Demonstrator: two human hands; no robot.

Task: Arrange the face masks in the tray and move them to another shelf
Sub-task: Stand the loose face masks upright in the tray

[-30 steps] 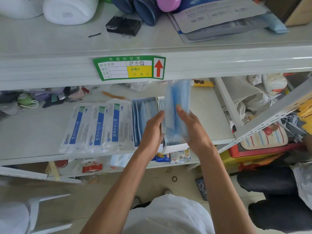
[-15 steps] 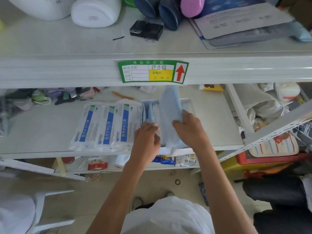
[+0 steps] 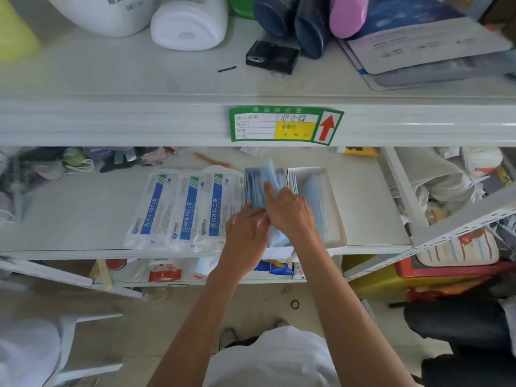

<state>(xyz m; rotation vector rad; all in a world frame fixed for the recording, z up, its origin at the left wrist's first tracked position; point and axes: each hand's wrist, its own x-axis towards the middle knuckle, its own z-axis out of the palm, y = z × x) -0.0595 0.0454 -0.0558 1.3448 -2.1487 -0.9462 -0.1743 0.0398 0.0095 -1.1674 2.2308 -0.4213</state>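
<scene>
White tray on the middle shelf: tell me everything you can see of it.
The white tray is an open-topped rectangular box, seemingly thin card, flat at the middle shelf's front edge. Blue face masks stand on edge inside. The right hand and left hand reach into its left part, hiding that side.

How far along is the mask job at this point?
Done: some masks stand at the right of the tray. In hand: left hand and right hand work a bundle in at its left. Left: three packs lie beside it; the tray is not yet off this shelf.
</scene>
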